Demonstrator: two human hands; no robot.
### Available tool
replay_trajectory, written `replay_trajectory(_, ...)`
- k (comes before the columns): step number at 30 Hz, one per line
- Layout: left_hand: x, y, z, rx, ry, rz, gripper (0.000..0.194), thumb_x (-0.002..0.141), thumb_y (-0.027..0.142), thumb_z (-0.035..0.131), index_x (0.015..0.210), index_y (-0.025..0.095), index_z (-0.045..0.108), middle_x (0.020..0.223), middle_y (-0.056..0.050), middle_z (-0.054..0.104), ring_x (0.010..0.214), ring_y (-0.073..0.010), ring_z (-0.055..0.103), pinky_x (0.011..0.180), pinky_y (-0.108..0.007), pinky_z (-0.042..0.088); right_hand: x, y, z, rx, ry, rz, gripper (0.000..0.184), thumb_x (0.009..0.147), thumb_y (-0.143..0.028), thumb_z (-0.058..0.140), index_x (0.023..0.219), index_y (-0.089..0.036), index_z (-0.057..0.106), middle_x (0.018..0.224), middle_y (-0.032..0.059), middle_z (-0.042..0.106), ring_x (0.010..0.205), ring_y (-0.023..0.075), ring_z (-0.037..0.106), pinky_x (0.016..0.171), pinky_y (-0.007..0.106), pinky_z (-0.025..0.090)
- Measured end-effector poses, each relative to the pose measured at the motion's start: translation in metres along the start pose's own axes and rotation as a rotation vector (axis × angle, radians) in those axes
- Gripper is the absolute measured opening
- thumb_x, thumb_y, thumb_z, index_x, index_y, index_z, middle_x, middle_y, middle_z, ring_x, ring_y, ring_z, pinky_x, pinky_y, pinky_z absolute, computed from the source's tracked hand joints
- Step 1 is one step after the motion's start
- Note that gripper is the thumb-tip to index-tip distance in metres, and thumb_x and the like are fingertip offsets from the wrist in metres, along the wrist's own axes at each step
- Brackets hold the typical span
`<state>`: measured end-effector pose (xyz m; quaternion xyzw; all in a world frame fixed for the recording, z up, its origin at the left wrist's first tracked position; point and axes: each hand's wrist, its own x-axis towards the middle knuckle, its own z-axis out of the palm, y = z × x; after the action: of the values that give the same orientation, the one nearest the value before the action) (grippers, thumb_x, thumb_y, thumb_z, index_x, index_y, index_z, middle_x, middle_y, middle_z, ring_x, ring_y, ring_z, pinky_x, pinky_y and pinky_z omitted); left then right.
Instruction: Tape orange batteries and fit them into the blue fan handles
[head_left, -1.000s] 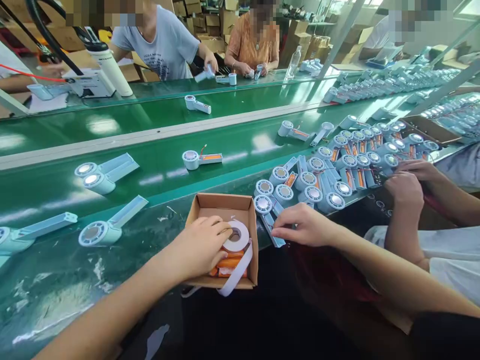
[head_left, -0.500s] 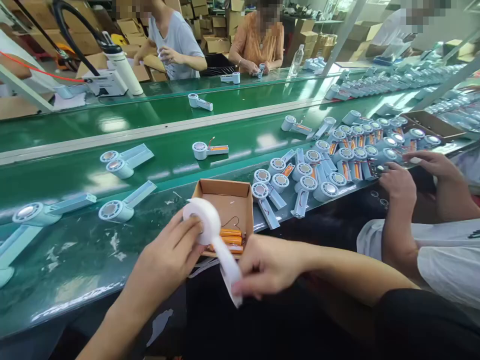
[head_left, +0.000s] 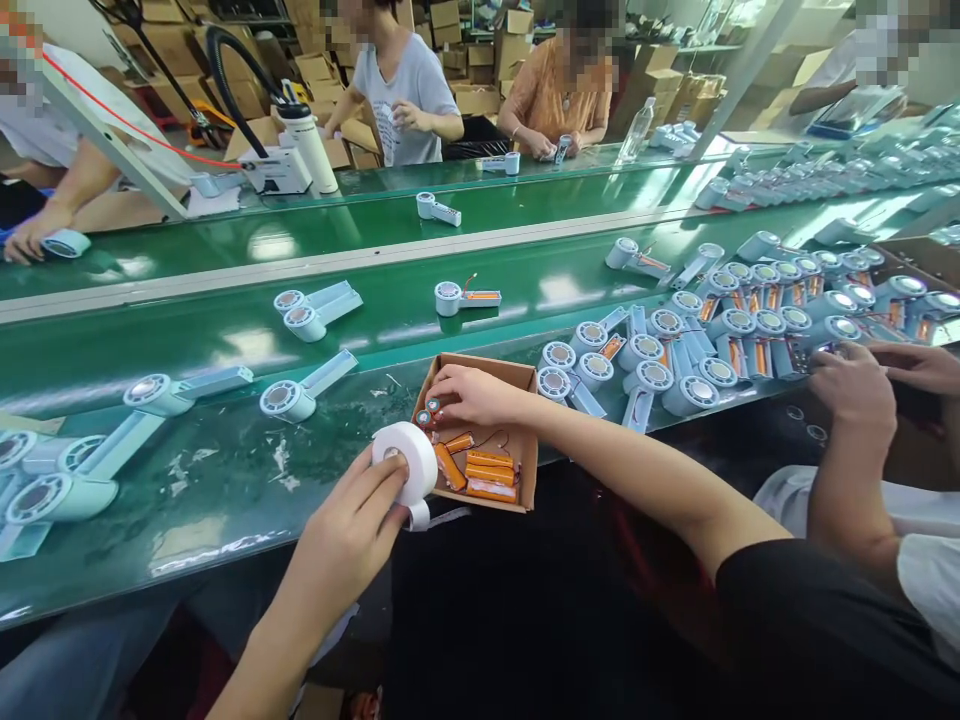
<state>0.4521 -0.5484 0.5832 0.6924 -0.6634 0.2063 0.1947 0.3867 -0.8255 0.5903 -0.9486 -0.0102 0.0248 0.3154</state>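
Observation:
My left hand (head_left: 367, 510) is closed around a roll of white tape (head_left: 416, 455), held in front of the box's near left corner. A short loose end of tape curls below the roll. My right hand (head_left: 476, 395) reaches into a small cardboard box (head_left: 529, 440), its fingers closed on a pair of batteries (head_left: 429, 412) whose round ends face me. Part of that pair is hidden by the fingers. Several orange batteries (head_left: 490, 475) with thin wires lie in the box below this hand.
Light-blue fan bodies (head_left: 288, 398) lie scattered on the green bench at left, with a dense group (head_left: 652, 375) right of the box. A co-worker's hands (head_left: 855, 385) work close on the right. Across the green belt (head_left: 360, 245), other people handle similar parts.
My right hand has left the strip of tape and moved into the box, onto the batteries. The long pulled-out strip is now a short curl. My view has turned somewhat left.

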Motion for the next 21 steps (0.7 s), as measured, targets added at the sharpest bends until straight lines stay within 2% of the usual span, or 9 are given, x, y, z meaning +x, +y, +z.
replay_trajectory(3, 0.003, 0.002, 0.006, -0.043, -0.023, -0.014, 0.028, 0.101, 0.012, 0.057, 0.127, 0.013, 0.068, 0.119, -0.014, 0.078, 0.128, -0.0314, 0.072, 0.107, -0.043, 0.065, 0.001, -0.003, 0.007, -0.089, 0.008, 0.119, 0.022, 0.102, -0.021, 0.065, 0.118, -0.014, 0.078, 0.118, 0.0178, 0.081, 0.108, 0.0322, 0.077, 0.093, 0.040, 0.058)
replay_trajectory(5, 0.006, 0.005, 0.011, -0.061, -0.033, -0.009, 0.028, 0.102, 0.013, 0.057, 0.126, 0.013, 0.069, 0.118, -0.015, 0.078, 0.128, -0.0312, 0.072, 0.106, -0.043, 0.065, 0.007, -0.008, 0.014, -0.168, 0.066, 0.224, 0.026, 0.104, -0.029, 0.063, 0.113, -0.008, 0.077, 0.112, 0.0256, 0.080, 0.103, 0.0380, 0.078, 0.089, 0.045, 0.059)
replay_trajectory(7, 0.010, 0.009, 0.015, -0.069, -0.049, -0.001, 0.029, 0.102, 0.013, 0.056, 0.127, 0.013, 0.070, 0.119, -0.015, 0.078, 0.129, -0.0314, 0.071, 0.106, -0.043, 0.065, 0.017, -0.015, 0.019, -0.191, 0.120, 0.272, 0.026, 0.102, -0.031, 0.068, 0.104, -0.007, 0.076, 0.108, 0.0286, 0.079, 0.103, 0.0395, 0.078, 0.089, 0.046, 0.060)
replay_trajectory(10, 0.016, 0.015, 0.018, -0.073, -0.059, 0.029, 0.028, 0.103, 0.015, 0.057, 0.127, 0.011, 0.071, 0.119, -0.015, 0.079, 0.127, -0.0319, 0.072, 0.105, -0.044, 0.066, 0.029, -0.023, 0.017, -0.149, 0.170, 0.312, 0.016, 0.101, -0.025, 0.070, 0.096, -0.010, 0.073, 0.104, 0.0190, 0.081, 0.106, 0.0339, 0.078, 0.092, 0.043, 0.061)
replay_trajectory(13, 0.017, 0.017, 0.013, -0.055, -0.050, 0.038, 0.027, 0.103, 0.014, 0.056, 0.125, 0.011, 0.071, 0.118, -0.015, 0.079, 0.124, -0.0321, 0.072, 0.103, -0.046, 0.067, 0.020, -0.023, 0.000, -0.103, 0.210, 0.287, 0.013, 0.103, -0.024, 0.065, 0.099, -0.013, 0.070, 0.106, 0.0116, 0.081, 0.108, 0.0273, 0.077, 0.097, 0.040, 0.059)
replay_trajectory(15, 0.014, 0.016, 0.005, -0.030, -0.046, 0.035, 0.028, 0.102, 0.011, 0.056, 0.125, 0.011, 0.071, 0.118, -0.015, 0.078, 0.125, -0.0326, 0.071, 0.103, -0.047, 0.066, -0.001, -0.019, -0.013, 0.087, 0.282, 0.198, 0.014, 0.107, -0.024, 0.057, 0.110, -0.015, 0.068, 0.113, 0.0105, 0.080, 0.108, 0.0218, 0.076, 0.099, 0.035, 0.059)
replay_trajectory(18, 0.010, 0.012, -0.009, 0.004, -0.061, 0.063, 0.033, 0.098, 0.004, 0.058, 0.126, 0.013, 0.073, 0.122, -0.013, 0.078, 0.131, -0.0338, 0.067, 0.108, -0.048, 0.063, -0.042, -0.015, -0.026, 0.599, 0.382, 0.033, 0.029, 0.104, -0.023, 0.056, 0.132, -0.018, 0.058, 0.118, 0.0097, 0.079, 0.106, 0.0176, 0.077, 0.097, 0.032, 0.062)
replay_trajectory(19, 0.010, 0.011, -0.012, 0.014, -0.075, 0.076, 0.035, 0.097, 0.002, 0.058, 0.126, 0.014, 0.073, 0.123, -0.012, 0.078, 0.135, -0.0342, 0.065, 0.109, -0.047, 0.063, -0.055, -0.015, -0.029, 0.727, 0.378, 0.005, 0.036, 0.101, -0.023, 0.060, 0.136, -0.018, 0.055, 0.116, 0.0096, 0.080, 0.105, 0.0179, 0.077, 0.095, 0.033, 0.063)
replay_trajectory(21, 0.012, 0.009, -0.019, 0.025, -0.119, 0.104, 0.040, 0.095, -0.001, 0.056, 0.127, 0.015, 0.074, 0.127, -0.011, 0.077, 0.142, -0.0353, 0.060, 0.108, -0.045, 0.063, -0.078, -0.020, -0.031, 0.797, 0.315, -0.003, 0.042, 0.095, -0.024, 0.066, 0.136, -0.018, 0.055, 0.108, 0.0076, 0.081, 0.098, 0.0184, 0.078, 0.091, 0.034, 0.063)
